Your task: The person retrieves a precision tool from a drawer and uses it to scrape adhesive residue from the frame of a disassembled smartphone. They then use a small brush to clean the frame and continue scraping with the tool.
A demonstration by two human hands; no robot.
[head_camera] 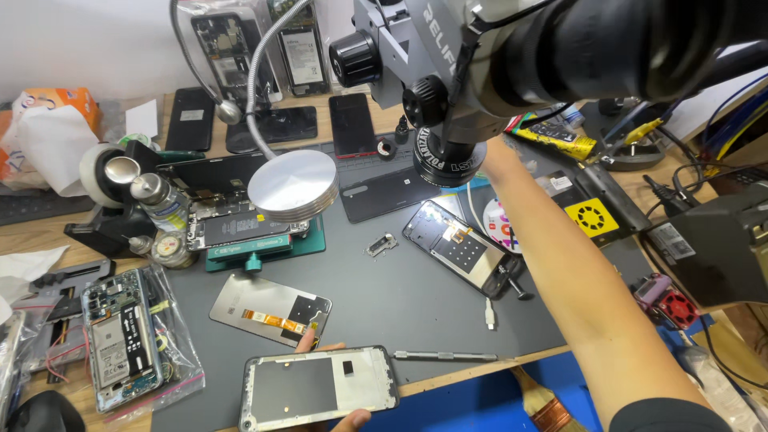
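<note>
Right up close, the microscope [480,72] filled the top of the view, and the right arm [592,296] ran out beneath it toward the back of the mat [416,296]. That right hand was hidden behind the lens barrel, so I could not tell whether it was open or gripping anything.

Down at the near edge, the left hand [336,382] held a phone frame [318,388], fingers curled under it, one fingertip showing above its top edge and a thumb below. The frame sat half over the edge of the mat, near the bench lip.

Risk one, as I judged it: the outstretched forearm passed just above the open phone [464,256] and near the small screwdriver [444,355]; a dropped elbow could have swept either off.

Risk two: a blind reach behind the microscope could have knocked the glue tube [556,142] or the small ring [386,147].

Risk three: the screen panel [270,310] with its orange flex lay just beyond the frame, touching the fingertip; sliding the frame forward could have creased that cable. The one-handed hold looked light.
</note>
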